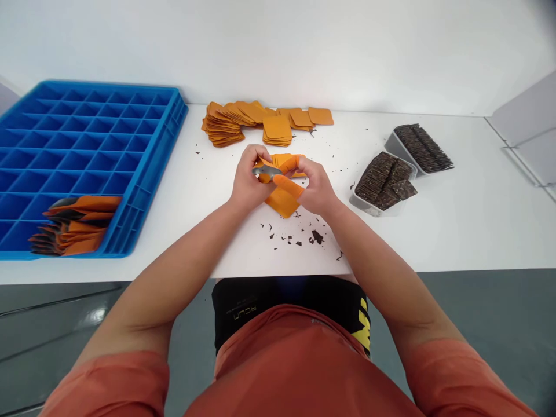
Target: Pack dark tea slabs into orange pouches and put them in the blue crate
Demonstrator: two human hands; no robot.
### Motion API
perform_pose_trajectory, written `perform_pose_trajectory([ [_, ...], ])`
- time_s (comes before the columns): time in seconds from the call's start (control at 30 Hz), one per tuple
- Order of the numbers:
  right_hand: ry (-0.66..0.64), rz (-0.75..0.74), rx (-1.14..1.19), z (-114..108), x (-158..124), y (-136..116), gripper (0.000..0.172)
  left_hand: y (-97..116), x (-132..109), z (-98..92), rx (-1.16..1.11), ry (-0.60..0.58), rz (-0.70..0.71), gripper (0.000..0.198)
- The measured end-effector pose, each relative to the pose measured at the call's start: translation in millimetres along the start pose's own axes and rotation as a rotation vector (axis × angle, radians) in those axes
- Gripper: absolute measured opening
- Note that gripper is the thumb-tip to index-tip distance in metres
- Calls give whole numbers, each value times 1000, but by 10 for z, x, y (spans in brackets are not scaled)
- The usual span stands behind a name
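Over the middle of the table, my left hand (pixel 249 180) is closed on a small orange pouch (pixel 267 170) whose grey, silvery inside shows at its spread mouth. My right hand (pixel 318 184) wears orange covers on its thumb and forefinger, which pinch at the pouch's right side. Whether something dark is between those fingertips is hidden. Beneath both hands lie more flat orange pouches (pixel 283 202). Dark brown crumbs and flakes (pixel 317 236) are scattered on the table just in front of my hands.
A blue divided tray (pixel 158 168) stands at left, with filled-looking orange pouches (pixel 84 229) in its near right corner. Stacked orange pouches (pixel 230 123) lie at the back. Two clear tubs (pixel 364 204) at right hold dark brown, thin square sheets (pixel 382 180).
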State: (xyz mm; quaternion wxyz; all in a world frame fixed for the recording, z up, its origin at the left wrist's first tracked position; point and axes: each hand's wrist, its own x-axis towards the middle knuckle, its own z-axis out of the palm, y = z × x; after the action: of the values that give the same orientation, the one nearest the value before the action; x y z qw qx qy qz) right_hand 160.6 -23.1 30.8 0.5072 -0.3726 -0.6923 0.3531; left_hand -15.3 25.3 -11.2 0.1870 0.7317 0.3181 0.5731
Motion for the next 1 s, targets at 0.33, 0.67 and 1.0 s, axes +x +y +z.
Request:
perform_pose_trajectory([
  [0.33, 20, 247, -112, 0, 16, 56, 23, 77, 12, -13, 99, -129, 222, 45],
  [0.67, -61, 334, -485, -74, 63, -101, 34, 222, -18, 27, 175, -330, 180, 49],
  [1.0, -125, 145, -440, -148, -46, -126, 61, 145, -3, 12, 275, -347, 31, 40],
])
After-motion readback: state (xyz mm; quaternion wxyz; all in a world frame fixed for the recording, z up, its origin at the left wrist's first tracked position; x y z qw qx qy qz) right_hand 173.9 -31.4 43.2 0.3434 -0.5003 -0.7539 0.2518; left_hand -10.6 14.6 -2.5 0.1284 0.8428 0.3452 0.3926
